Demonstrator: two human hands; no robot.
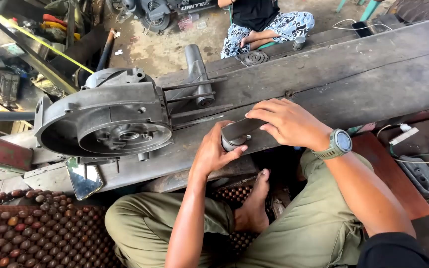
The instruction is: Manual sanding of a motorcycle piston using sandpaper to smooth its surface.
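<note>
A: Head view. Workshop floor, concrete and oily; a long dark wooden plank (353, 74) serves as bench. Another person sits beyond it on the ground.

B: What is in hand?

A: A short dark metal cylinder (238, 133) lying on the plank's near edge. Left hand (215, 150) is curled round its near end, thumb across the end face. Right hand (284, 121) is laid over the top, fingers closed down on it, a green wristwatch (338, 144) on that wrist.

B: Handling advice?

A: My judgement: keep the piece pressed flat to the wood so it cannot roll off the edge, and keep the thumb clear of the bore.

B: Containers?

A: The grey engine casing (103, 121) just left of the hands, open side up; its round cavity shows only a central hub and bolts, nothing loose that I can make out. A beaded seat mat (31, 228) lies below.
</note>
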